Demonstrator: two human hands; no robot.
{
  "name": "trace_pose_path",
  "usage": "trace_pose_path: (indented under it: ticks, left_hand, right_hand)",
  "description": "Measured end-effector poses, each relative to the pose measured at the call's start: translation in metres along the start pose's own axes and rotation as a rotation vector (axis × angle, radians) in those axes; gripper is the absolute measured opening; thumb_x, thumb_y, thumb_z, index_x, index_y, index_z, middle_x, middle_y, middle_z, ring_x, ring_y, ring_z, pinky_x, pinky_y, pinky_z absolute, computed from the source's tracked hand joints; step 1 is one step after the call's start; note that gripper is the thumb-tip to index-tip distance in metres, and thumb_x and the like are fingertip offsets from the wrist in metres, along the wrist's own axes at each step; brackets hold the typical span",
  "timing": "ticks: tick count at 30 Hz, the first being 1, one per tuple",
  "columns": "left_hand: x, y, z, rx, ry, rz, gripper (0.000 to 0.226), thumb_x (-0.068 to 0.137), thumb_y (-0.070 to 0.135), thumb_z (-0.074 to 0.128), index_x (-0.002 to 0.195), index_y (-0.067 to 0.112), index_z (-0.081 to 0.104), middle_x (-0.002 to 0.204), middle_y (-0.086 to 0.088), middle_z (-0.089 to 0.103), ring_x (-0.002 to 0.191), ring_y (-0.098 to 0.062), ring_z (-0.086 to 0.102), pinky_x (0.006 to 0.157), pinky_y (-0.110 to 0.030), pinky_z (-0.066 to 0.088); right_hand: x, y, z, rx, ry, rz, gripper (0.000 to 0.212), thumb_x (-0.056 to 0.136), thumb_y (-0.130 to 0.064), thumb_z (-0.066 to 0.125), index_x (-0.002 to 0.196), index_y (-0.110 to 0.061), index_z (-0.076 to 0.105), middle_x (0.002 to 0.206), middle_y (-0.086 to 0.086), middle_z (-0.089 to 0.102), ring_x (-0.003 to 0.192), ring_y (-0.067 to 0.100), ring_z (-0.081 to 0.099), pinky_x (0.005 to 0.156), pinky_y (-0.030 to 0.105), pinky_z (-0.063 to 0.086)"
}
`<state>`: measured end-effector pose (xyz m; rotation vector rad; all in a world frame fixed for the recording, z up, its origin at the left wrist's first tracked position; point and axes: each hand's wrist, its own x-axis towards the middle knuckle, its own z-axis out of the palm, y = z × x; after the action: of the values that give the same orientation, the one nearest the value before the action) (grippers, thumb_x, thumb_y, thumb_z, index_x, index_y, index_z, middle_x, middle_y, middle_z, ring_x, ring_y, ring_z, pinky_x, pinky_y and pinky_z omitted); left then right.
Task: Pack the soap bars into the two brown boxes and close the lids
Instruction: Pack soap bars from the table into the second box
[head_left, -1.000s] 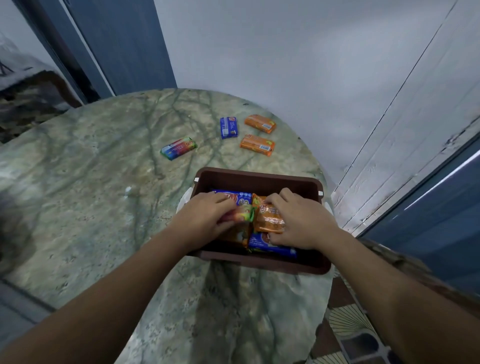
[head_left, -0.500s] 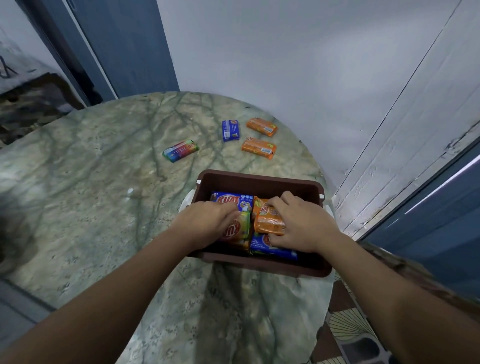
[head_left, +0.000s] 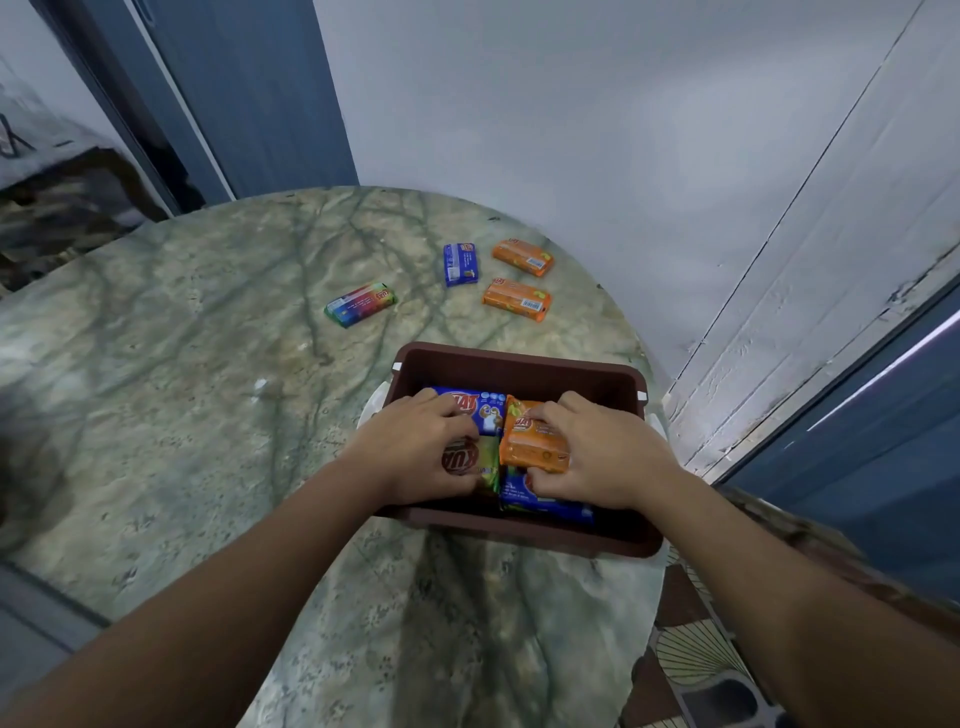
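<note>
An orange soap bar (head_left: 535, 441) is gripped by the right hand (head_left: 602, 457) inside the brown box (head_left: 519, 364). A green bar (head_left: 480, 465) is pressed by the left hand (head_left: 421, 452).

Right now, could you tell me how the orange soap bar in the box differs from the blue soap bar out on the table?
The orange soap bar in the box is gripped by the right hand; the blue soap bar on the table lies untouched. The orange one sits among other bars inside the brown box; the blue one rests alone on the marble table. Both are wrapped rectangular bars.
</note>
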<state>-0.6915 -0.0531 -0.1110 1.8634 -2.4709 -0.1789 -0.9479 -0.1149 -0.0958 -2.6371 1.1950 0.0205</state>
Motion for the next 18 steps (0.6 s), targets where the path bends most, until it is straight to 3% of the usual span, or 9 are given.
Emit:
trace_pose_path:
  ticks: [5, 7, 9, 12, 15, 18]
  left_hand:
    - [0.001, 0.001, -0.001, 0.006, -0.012, -0.006, 0.064, 0.072, 0.079, 0.05, 0.117, 0.035, 0.064, 0.114, 0.013, 0.058, 0.101, -0.011, 0.045, 0.091, -0.036, 0.048]
    - [0.0, 0.002, -0.002, 0.007, -0.023, -0.01, 0.065, 0.072, 0.08, 0.05, 0.117, 0.036, 0.063, 0.115, 0.013, 0.057, 0.101, -0.01, 0.045, 0.091, -0.036, 0.047]
    - [0.0, 0.003, -0.003, 0.009, -0.035, -0.021, 0.065, 0.072, 0.08, 0.05, 0.118, 0.037, 0.062, 0.116, 0.013, 0.057, 0.102, -0.011, 0.045, 0.092, -0.035, 0.047]
    - [0.0, 0.004, -0.004, 0.006, -0.04, -0.028, 0.064, 0.072, 0.081, 0.049, 0.118, 0.037, 0.061, 0.117, 0.013, 0.057, 0.103, -0.011, 0.045, 0.093, -0.036, 0.047]
    - [0.0, 0.004, -0.004, 0.009, -0.044, -0.031, 0.065, 0.072, 0.08, 0.049, 0.12, 0.037, 0.06, 0.118, 0.013, 0.056, 0.105, -0.012, 0.046, 0.093, -0.036, 0.046]
    - [0.0, 0.005, -0.005, 0.015, -0.045, -0.025, 0.065, 0.073, 0.079, 0.05, 0.122, 0.037, 0.06, 0.119, 0.012, 0.056, 0.106, -0.013, 0.045, 0.093, -0.035, 0.046]
  right_hand:
    - [-0.005, 0.001, 0.001, 0.134, 0.038, -0.075, 0.067, 0.088, -0.067, 0.042, 0.147, -0.037, 0.053, 0.123, -0.013, 0.063, 0.102, 0.012, 0.062, 0.084, 0.033, 0.054]
    - [-0.005, 0.004, 0.006, 0.214, 0.081, -0.074, 0.053, 0.09, -0.06, 0.039, 0.127, -0.032, 0.065, 0.105, -0.009, 0.072, 0.087, 0.011, 0.065, 0.076, 0.038, 0.057]
    - [-0.004, 0.007, 0.007, 0.249, 0.074, -0.05, 0.045, 0.094, -0.058, 0.035, 0.118, -0.033, 0.062, 0.092, -0.007, 0.072, 0.076, 0.01, 0.066, 0.067, 0.042, 0.057]
    - [-0.004, 0.006, 0.001, 0.307, 0.052, -0.005, 0.037, 0.104, -0.053, 0.037, 0.136, -0.04, 0.051, 0.099, -0.01, 0.074, 0.082, 0.007, 0.07, 0.07, 0.037, 0.059]
    - [-0.002, 0.007, -0.004, 0.289, 0.02, 0.036, 0.038, 0.109, -0.049, 0.034, 0.14, -0.04, 0.054, 0.109, -0.012, 0.074, 0.094, 0.005, 0.068, 0.082, 0.035, 0.056]
    - [0.001, 0.004, -0.004, 0.106, -0.091, 0.012, 0.047, 0.11, -0.051, 0.028, 0.151, -0.039, 0.047, 0.14, -0.008, 0.064, 0.124, 0.015, 0.061, 0.098, 0.035, 0.05]
